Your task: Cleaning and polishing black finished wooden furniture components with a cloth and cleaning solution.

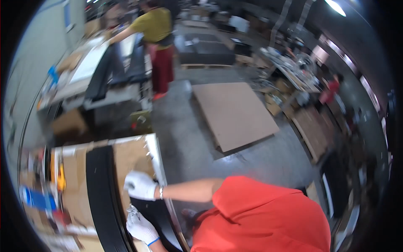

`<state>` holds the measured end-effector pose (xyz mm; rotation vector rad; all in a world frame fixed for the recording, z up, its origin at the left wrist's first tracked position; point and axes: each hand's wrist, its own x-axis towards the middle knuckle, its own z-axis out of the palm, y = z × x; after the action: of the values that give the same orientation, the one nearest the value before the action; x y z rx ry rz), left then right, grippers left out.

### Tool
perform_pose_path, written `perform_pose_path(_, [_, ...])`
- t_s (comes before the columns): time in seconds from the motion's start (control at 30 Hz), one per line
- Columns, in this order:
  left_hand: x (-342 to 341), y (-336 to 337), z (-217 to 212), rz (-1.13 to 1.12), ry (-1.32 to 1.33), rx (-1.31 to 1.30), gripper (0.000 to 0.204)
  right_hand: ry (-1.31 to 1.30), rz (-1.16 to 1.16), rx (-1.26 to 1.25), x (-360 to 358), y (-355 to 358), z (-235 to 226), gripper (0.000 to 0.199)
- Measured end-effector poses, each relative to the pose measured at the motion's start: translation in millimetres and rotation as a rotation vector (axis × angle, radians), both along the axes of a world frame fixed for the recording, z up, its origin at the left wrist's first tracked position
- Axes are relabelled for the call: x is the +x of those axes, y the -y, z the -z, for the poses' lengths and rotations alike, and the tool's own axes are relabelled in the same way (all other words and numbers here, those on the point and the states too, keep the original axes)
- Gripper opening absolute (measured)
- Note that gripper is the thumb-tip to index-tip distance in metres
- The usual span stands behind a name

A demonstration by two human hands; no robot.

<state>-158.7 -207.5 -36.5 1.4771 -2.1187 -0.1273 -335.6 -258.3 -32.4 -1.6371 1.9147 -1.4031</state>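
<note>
My right hand (141, 185), in a white glove with a bracelet at the wrist, hovers over the workbench's brown board with its fingers curled. What it holds, if anything, is hidden. Nearer me is my left hand (142, 227), in a white glove with a blue cuff edge. Its fingers are closed around a small silvery-grey thing (133, 211), too blurred to name. Left of both hands runs a long black strip (100, 189) across the bench (75, 164). A second black piece (161, 216) lies beside my hands, along the bench's right edge, partly covered by them.
A yellow tool (61, 178) and a blue item (38, 198) lie on the bench's left side. A large brown flat board (235, 113) sits low ahead. Beyond, a person in a yellow top (155, 25) works at another table (84, 75) with black strips.
</note>
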Motion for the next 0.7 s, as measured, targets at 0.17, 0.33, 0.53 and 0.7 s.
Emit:
perform_pose_path(0.17, [-33,39,2,0.092,-0.066,0.193,0.023,0.143,0.128,-0.106,-19,-2,2,0.011])
perform_pose_path(0.33, [7,-5,-51,-0.083,-0.156,0.666,0.029,0.183,0.079,-0.058,-17,6,1,0.015])
perform_pose_path(0.53, [-39,21,-85,-0.092,0.185,0.332,0.037,0.187,0.013,-0.072,-3,10,-2,0.010])
perform_pose_path(0.7, [177,-48,65,-0.144,-0.442,1.096,0.043,0.132,0.153,-0.134,-10,6,-4,0.012])
